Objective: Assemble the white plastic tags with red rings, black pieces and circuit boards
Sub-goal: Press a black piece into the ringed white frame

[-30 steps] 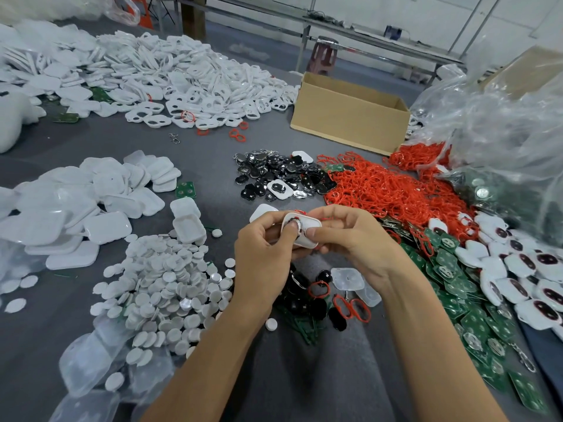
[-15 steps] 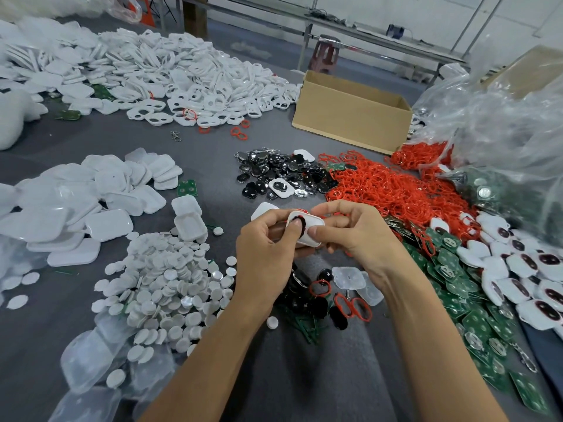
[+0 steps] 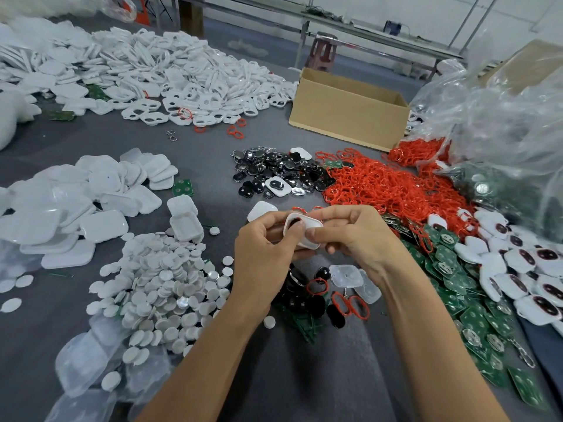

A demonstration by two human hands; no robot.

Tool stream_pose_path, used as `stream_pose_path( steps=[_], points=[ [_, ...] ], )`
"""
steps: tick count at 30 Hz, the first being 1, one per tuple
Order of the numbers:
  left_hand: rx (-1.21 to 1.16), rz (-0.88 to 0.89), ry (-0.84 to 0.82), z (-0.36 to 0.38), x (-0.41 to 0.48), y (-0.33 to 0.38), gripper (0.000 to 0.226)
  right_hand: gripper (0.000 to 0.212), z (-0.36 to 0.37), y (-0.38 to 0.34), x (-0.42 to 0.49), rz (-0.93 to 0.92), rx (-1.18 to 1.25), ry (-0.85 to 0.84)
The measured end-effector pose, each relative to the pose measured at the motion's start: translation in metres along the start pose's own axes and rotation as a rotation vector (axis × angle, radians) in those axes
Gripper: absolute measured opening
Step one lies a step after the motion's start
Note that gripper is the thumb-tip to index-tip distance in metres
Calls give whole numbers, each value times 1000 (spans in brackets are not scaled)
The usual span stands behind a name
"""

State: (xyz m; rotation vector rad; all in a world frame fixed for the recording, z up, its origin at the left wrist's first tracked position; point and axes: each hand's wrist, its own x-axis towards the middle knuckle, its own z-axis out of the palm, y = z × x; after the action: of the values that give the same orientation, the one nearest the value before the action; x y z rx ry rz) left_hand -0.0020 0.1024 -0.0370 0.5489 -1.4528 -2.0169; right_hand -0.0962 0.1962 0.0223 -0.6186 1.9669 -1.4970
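Both hands hold one white plastic tag (image 3: 307, 228) above the grey table. My left hand (image 3: 262, 260) pinches its left end, thumb pressing on a black piece set in the tag's opening. My right hand (image 3: 353, 236) grips its right end with thumb and fingers. A heap of red rings (image 3: 384, 187) lies behind to the right. Black pieces (image 3: 274, 175) sit in a pile behind the hands. Green circuit boards (image 3: 475, 318) spread at the right, beside finished white tags (image 3: 530, 269).
White back covers (image 3: 76, 205) pile at the left, small white discs (image 3: 158, 287) in front of them. White frames (image 3: 170, 74) heap at the far left. A cardboard box (image 3: 347, 111) and clear plastic bags (image 3: 499, 123) stand at the back right. Loose rings and black pieces (image 3: 316, 296) lie under my hands.
The hands have shifted slightly with the tag still between them; the left thumb has kept pressing at the tag's opening.
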Motion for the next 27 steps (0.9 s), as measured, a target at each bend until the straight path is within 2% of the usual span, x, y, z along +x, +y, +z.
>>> stream_pose_path(
  steps=[10, 12, 17, 21, 27],
  points=[
    [-66, -13, 43, -1, -1, 5, 24, 17, 8, 4, 0, -42, -19, 30],
    [-91, -25, 34, -1, -1, 6, 20, 17, 7, 3, 0, -15, -20, 28],
    [-237, -93, -123, -4, -1, 10, 17, 18, 2, -3, 0, 80, 79, 21],
    [-300, -75, -319, -7, 0, 12, 44, 17, -6, -6, -1, 65, 138, 28],
    [-253, 14, -325, -8, 0, 15, 40, 20, -11, -8, -2, 36, 163, -97]
  ],
)
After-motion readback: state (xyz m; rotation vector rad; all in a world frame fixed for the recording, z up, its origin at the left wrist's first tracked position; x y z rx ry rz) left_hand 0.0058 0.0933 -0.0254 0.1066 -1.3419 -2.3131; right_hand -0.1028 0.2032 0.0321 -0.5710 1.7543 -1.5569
